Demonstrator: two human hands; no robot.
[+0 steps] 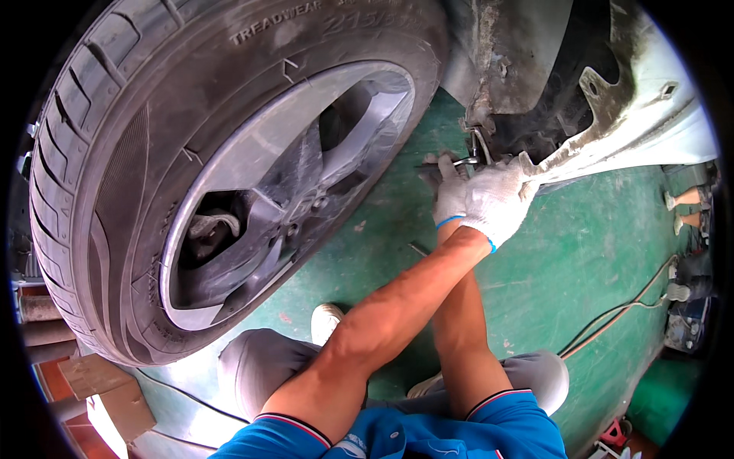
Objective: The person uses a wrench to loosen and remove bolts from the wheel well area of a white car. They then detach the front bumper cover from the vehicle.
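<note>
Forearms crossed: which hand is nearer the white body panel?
The left hand is at the edge of the white body panel; the right hand sits farther off, toward the wheel.

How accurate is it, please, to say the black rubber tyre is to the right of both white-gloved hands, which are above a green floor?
Only the side is wrong: the head view shows the black rubber tyre to the left of the white-gloved left hand and white-gloved right hand; both are indeed above a green floor.
</note>
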